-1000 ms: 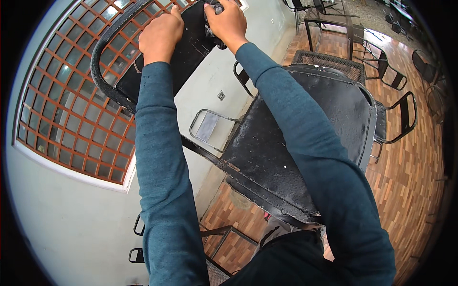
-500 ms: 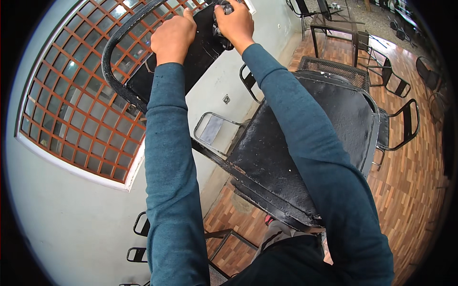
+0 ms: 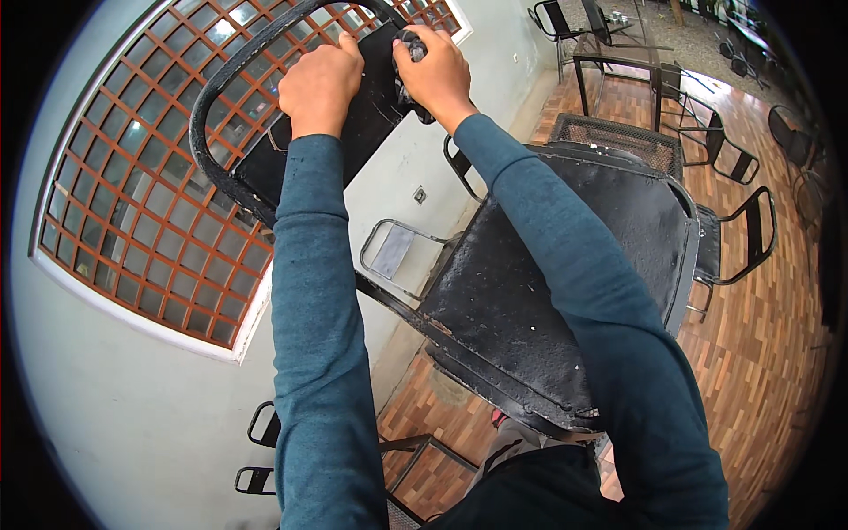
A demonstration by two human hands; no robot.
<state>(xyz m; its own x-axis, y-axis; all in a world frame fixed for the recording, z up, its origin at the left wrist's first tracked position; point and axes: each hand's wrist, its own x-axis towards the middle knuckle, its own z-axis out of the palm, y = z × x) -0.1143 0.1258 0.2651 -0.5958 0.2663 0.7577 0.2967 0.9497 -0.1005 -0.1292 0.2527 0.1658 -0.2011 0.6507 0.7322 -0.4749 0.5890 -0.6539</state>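
A black metal chair stands tilted in front of me, its worn seat (image 3: pixel 495 283) spreading beneath my forearms. Its backrest panel (image 3: pixel 373 99) sits inside a curved tube frame (image 3: pixel 200 132) with chipped paint. My left hand (image 3: pixel 320 91) is closed at the panel, thumb raised and fingers curled out of sight behind the hand. To its right, my right hand (image 3: pixel 439 75) grips a crumpled dark cloth (image 3: pixel 412 79) against the panel's right end. The fingertips of the right hand are partly covered by the cloth.
Behind the backrest is a window with a brown lattice (image 3: pixel 132 185) in a pale wall. A folding chair (image 3: pixel 393 252) leans by that wall. At right are another black chair (image 3: pixel 751 234), a mesh-topped piece (image 3: pixel 618 141) and a dark table (image 3: pixel 618 62) on the wood-patterned floor (image 3: pixel 751 380).
The right hand and cloth have shifted slightly down relative to the panel's upper end. The left hand stays at the panel, while the whole view has moved a little.
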